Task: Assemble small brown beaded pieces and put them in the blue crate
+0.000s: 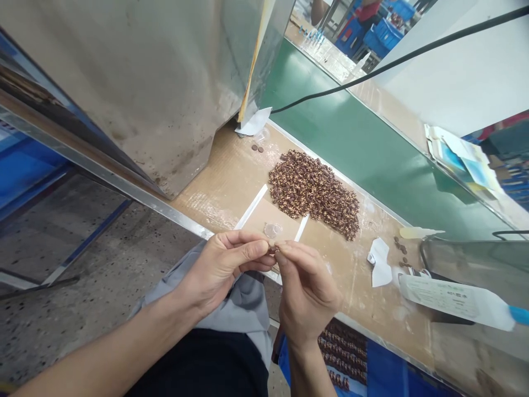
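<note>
Pinching tiny brown part (273, 249) between left hand (221, 270), right hand (308, 292); both grips nearly shut.

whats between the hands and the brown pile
Head view: a clear round disc and two white strips on the tan worktop, between the left hand, right hand and brown pile.

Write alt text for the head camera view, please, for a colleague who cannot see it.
The left hand and right hand pinch a tiny brown piece between their fingertips over a tan workbench. Just beyond them lie a clear round disc and a large heap of small brown pieces.
</note>
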Tool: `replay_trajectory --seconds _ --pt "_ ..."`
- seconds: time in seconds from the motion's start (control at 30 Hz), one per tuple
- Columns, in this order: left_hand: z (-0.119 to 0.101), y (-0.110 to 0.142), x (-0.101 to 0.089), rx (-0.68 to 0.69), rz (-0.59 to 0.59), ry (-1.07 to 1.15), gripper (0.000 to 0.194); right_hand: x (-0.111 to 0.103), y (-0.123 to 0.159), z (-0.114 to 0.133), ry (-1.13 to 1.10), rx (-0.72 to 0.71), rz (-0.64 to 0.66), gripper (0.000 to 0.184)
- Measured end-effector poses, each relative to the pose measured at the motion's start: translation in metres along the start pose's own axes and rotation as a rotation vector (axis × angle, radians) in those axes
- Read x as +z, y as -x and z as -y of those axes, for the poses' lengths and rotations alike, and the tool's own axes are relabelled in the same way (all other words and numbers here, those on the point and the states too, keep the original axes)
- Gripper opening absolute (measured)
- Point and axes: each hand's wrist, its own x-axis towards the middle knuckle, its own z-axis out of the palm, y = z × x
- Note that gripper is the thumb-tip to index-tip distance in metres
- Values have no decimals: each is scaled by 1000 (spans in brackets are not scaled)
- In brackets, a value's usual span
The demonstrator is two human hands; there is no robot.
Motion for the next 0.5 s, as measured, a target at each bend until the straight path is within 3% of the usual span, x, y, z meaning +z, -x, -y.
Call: replay_trajectory --seconds 0.23,0.4,0.5 --pt "6 -4 -3 118 -32 -247 43 -13 -6 -2 -62 130 -38 11" --pt "0 -11 -22 331 -142 -467 46 -72 -12 -52 234 4 -190 6" --pt "-3 -15 -31 391 -210 -538 44 -111 -10 -91 519 -56 -196 14"
